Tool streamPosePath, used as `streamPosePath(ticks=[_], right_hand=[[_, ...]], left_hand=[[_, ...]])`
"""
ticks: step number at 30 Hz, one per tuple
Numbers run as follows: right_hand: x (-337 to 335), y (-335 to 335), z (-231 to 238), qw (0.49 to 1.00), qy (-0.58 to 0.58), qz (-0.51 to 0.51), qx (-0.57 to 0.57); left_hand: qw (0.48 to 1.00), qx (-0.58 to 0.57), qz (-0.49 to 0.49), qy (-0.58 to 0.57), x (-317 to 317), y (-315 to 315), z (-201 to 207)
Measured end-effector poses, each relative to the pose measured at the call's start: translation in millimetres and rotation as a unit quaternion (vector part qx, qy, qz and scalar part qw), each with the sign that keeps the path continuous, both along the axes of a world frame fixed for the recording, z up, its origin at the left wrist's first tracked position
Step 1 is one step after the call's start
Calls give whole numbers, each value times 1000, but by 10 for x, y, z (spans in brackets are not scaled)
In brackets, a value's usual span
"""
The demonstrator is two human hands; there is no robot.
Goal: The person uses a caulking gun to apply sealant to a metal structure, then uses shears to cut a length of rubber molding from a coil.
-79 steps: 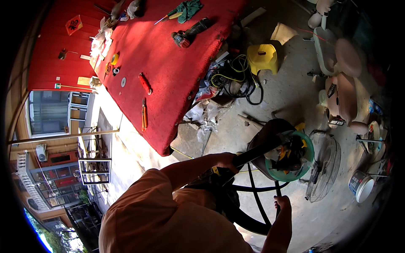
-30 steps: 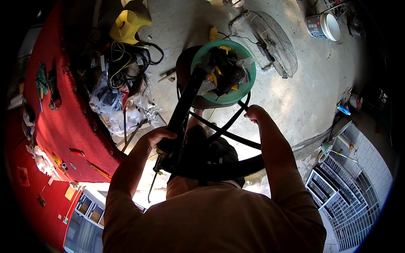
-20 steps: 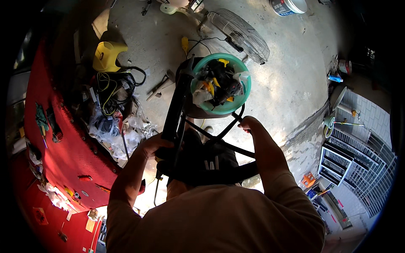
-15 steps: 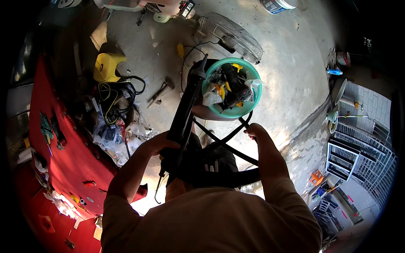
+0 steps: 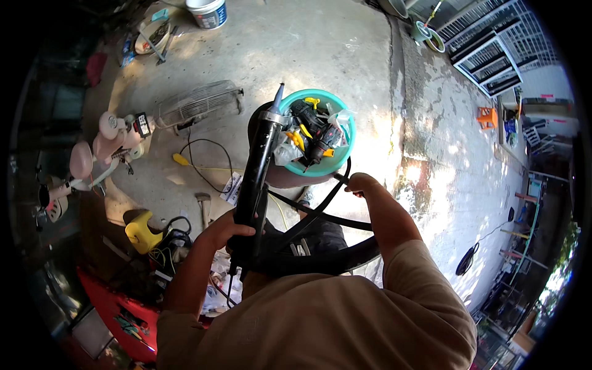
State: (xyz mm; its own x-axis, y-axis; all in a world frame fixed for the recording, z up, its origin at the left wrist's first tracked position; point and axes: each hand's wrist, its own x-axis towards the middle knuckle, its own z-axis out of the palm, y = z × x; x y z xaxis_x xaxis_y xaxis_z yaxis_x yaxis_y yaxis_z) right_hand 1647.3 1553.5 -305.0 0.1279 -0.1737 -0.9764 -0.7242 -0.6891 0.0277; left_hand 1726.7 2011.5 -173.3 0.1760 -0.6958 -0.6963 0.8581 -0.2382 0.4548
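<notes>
My left hand [image 5: 228,231] is wrapped round the lower body of a long black caulking gun [image 5: 254,166]. Its grey nozzle [image 5: 279,95] points away from me, beside the rim of a turquoise bucket [image 5: 350,139]. A black power drill [image 5: 317,139], yellow-handled tools and crumpled plastic lie in the bucket. Under the bucket, a dark rounded surface [image 5: 290,179] is partly hidden. My right hand [image 5: 362,184] is closed on a dark bar just right of the bucket, next to crossing black tubes [image 5: 324,216]. Where that bar leads I cannot make out.
A wire fan guard [image 5: 200,102] and pinkish fan parts [image 5: 111,139] lie to the left. Nearer are a hammer [image 5: 203,206], a yellow stool [image 5: 140,231] and a red cloth [image 5: 117,305]. Farther off stand a white bucket [image 5: 208,13] and an orange stool [image 5: 487,117].
My view has turned to the right, so the floor items have swung leftward and down. The bucket, caulking gun and black tubes stay before me. Both hands keep their grips.
</notes>
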Motion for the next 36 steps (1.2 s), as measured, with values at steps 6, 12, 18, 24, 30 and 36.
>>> streamPosePath(ticks=[6,12,18,24,30,36], right_hand=[[-1263,-1345,-195,998,-49,-3,34],[-2928,-2294,-455,983,-17,-172,56],[-4533,-2617,-562,901,19,-434,18],[-6234,-2551,-916,795,34,-605,22],[-6872,-2823,-669,668,100,-735,58],[-7374,-2537,-1269,538,79,-838,42]], left_hand=[[996,14,-88,-27,-156,-1680,209],[980,-16,-187,-63,-553,-3536,249],[923,-39,-379,-49,-1051,-5249,64],[822,-94,-562,-6,-2079,-6714,-516],[718,-118,-686,26,-2958,-8518,-542],[578,-168,-798,-11,-4127,-9674,-1363]])
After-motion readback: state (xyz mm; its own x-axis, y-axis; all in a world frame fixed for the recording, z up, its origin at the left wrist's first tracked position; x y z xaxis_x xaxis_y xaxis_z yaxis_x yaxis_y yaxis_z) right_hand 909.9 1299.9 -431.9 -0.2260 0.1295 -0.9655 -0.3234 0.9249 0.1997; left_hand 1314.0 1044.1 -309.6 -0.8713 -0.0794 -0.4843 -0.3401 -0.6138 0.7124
